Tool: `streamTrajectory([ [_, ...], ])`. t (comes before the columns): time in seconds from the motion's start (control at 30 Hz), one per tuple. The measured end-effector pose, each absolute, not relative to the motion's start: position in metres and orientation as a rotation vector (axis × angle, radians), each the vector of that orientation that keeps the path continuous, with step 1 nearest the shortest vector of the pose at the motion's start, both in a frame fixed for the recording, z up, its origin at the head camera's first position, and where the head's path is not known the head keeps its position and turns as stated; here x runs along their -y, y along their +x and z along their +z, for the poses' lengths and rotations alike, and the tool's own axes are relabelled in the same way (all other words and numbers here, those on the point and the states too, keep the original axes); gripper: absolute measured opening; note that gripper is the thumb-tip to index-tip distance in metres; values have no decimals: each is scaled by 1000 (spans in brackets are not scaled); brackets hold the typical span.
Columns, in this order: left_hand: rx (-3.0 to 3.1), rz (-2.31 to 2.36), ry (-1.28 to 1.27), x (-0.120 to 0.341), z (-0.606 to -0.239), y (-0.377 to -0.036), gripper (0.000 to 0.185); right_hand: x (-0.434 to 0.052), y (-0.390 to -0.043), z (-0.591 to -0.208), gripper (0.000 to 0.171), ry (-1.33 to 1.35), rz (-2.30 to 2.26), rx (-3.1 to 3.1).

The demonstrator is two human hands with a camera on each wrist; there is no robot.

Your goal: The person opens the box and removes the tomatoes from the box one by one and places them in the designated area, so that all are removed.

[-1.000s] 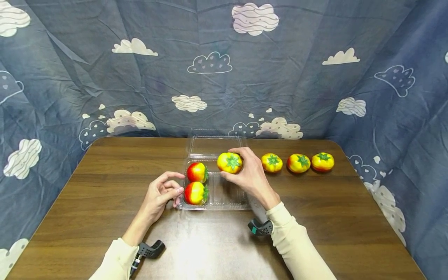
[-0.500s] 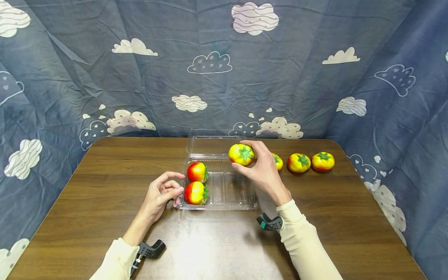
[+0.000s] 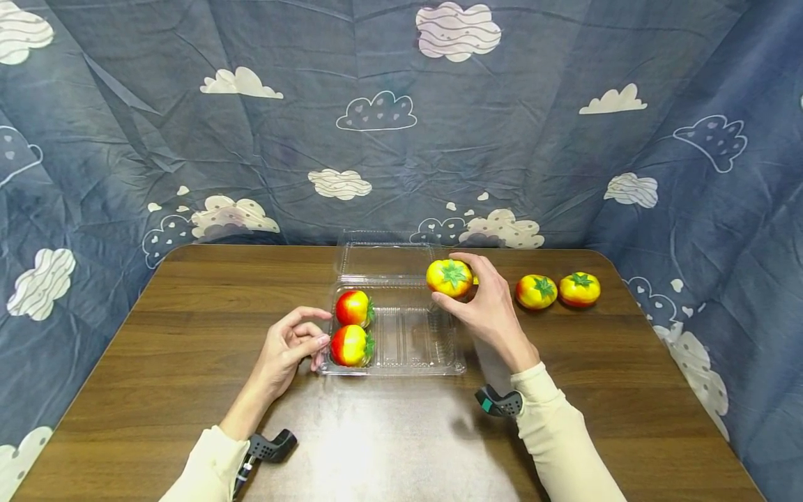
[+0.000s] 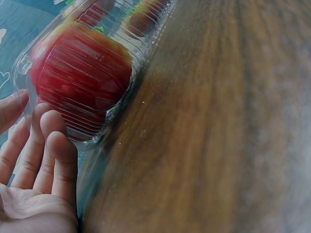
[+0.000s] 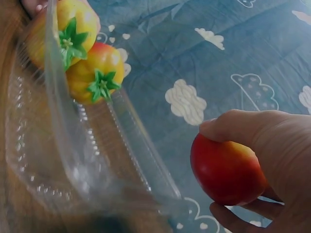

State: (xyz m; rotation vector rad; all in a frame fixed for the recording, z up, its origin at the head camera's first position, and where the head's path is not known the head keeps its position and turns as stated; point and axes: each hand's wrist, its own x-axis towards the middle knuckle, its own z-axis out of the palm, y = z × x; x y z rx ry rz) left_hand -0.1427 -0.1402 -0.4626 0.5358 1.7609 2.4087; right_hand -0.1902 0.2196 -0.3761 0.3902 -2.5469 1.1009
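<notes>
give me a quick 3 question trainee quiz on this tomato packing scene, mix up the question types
1. True or false: the right hand holds a tomato.
2. How many tomatoes lie in the clear tray?
3. What does the left hand touch? A) the tray's corner B) a tomato on the table C) nothing

Key: 1 true. 2 two, at its left end. 3 A.
</notes>
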Motion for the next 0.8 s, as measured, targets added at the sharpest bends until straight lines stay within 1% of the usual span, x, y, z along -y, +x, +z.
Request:
streamTrajectory([
  [0.3, -1756, 2409, 545, 140, -463, -141, 36, -242, -180, -383, 70, 300, 1049, 2548],
  [0.67, -1749, 2416, 554, 141, -465, -143, 36, -282, -159, -397, 69, 278, 933, 2625],
  [0.8, -1749, 2422, 560, 141, -463, -143, 36, -287, -154, -398, 68, 329, 915, 2683],
])
